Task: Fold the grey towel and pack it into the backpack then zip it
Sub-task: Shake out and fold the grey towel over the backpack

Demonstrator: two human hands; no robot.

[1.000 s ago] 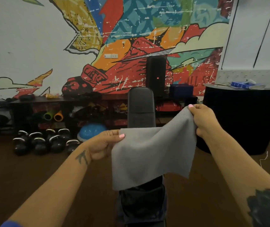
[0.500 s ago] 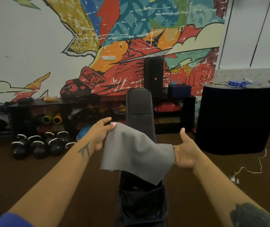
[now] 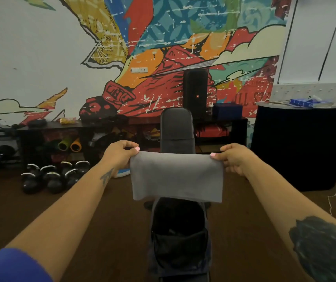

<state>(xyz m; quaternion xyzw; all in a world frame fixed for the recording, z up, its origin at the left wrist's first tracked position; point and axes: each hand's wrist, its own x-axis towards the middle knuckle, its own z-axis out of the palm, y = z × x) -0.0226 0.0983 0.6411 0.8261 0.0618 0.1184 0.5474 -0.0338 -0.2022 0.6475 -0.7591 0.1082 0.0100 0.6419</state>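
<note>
A: What was largest in view?
B: A dark backpack (image 3: 180, 239) lay on the bench surface (image 3: 176, 131), its mouth open; contents too dark to tell.
A: And the towel?
B: The grey towel (image 3: 176, 178) hung doubled above it, left hand (image 3: 120, 154) and right hand (image 3: 233, 158) each pinched closed on a top corner.

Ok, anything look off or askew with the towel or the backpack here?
Nothing stands out. Both hands, left and right, pinch the grey towel by its top corners, hanging level above the open backpack.
</note>
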